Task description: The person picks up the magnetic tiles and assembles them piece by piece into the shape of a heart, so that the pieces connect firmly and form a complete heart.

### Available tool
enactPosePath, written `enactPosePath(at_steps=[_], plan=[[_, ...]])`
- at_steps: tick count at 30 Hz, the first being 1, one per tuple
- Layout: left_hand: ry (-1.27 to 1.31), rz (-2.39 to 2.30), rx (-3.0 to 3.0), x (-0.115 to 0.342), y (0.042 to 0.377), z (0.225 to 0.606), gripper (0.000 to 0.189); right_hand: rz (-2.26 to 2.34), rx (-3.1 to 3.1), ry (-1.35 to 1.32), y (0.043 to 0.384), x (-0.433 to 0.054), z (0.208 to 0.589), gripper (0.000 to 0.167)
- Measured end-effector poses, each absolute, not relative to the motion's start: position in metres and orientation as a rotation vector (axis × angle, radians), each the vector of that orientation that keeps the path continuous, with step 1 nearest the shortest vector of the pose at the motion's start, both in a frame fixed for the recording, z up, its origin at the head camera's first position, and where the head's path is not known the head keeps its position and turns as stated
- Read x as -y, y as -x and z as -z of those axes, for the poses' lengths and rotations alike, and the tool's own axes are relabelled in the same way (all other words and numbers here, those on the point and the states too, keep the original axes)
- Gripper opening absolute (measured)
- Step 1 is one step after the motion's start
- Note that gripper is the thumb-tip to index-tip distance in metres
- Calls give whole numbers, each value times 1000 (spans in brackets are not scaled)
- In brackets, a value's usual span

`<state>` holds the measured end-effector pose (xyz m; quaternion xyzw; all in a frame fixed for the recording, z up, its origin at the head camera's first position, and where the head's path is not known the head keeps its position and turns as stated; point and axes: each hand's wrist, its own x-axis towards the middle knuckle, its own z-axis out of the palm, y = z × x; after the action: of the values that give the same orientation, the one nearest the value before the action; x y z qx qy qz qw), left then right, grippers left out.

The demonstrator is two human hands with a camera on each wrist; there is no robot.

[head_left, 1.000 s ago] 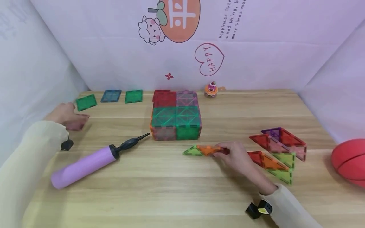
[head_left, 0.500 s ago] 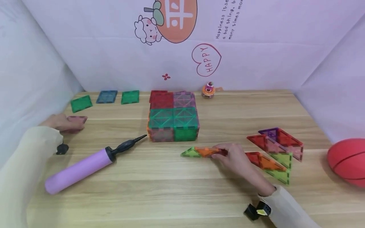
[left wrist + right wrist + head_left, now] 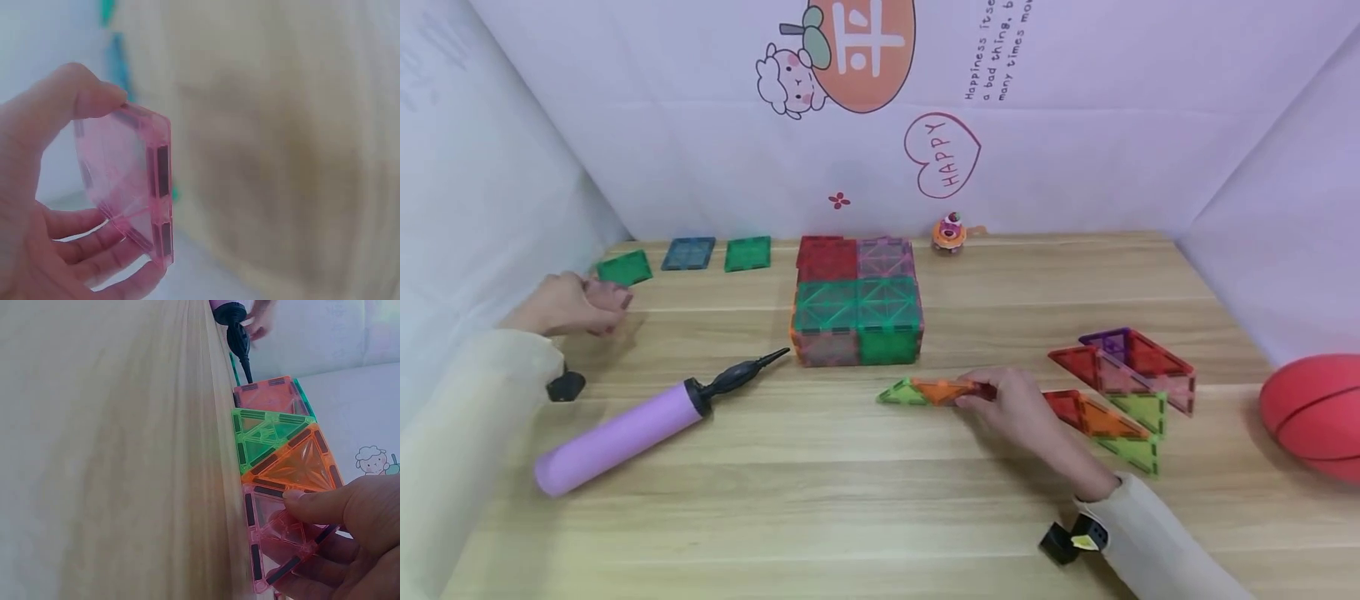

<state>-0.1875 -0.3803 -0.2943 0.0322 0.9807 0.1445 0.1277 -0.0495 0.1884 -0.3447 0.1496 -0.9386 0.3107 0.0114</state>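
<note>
My left hand (image 3: 565, 304), over the table's left side, grips a clear pink magnetic tile (image 3: 140, 169) by its edges, thumb on one edge and fingers along the opposite one. Right of centre, my right hand (image 3: 1011, 408) pinches a pink triangular magnetic tile (image 3: 269, 519) standing on edge. That tile ends a short upright row with an orange triangle (image 3: 306, 465) and a green triangle (image 3: 265, 434). Behind the row stands a box of magnetic tiles (image 3: 889, 346), with green, red and purple squares on top.
Two green tiles (image 3: 748, 253) and a blue tile (image 3: 688, 253) lie at the back left. A purple hand pump (image 3: 621, 442) lies at front left. More upright triangular tiles (image 3: 1112, 421) stand at right, near a red ball (image 3: 1311, 417). A small figurine (image 3: 950, 235) sits at the back.
My left hand dips towards the front with the pink tile, then rises back and turns the tile up. The right hand keeps its pinch on the row in place.
</note>
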Motion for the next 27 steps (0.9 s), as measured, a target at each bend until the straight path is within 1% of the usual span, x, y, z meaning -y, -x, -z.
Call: enactPosePath(at_steps=[3, 7, 9, 13, 17, 22, 23, 27], plan=[[-165, -418, -2913, 375, 180, 271, 73, -983, 2951, -453, 50, -188, 345, 19], [-283, -446, -3002, 357, 163, 244, 66, -1007, 2991, -420, 50, -188, 345, 18], [-384, -466, -3071, 343, 153, 233, 61, -1016, 3004, -411, 52, -189, 344, 17], [-614, -541, -3114, 306, 131, 222, 64, -1028, 3006, -413, 53, -190, 343, 16], [-821, -688, -3028, 261, 107, 226, 77, -1033, 2993, -442, 54, -190, 342, 16], [-1162, -863, -2818, 209, 84, 250, 83, -1023, 2982, -468, 54, -189, 343, 18], [-1187, -882, -2771, 198, 80, 255, 84, -1024, 2984, -466, 53, -189, 343, 18], [-1156, -900, -2632, 156, 71, 279, 86, -1029, 2996, -448, 53, -188, 342, 19]])
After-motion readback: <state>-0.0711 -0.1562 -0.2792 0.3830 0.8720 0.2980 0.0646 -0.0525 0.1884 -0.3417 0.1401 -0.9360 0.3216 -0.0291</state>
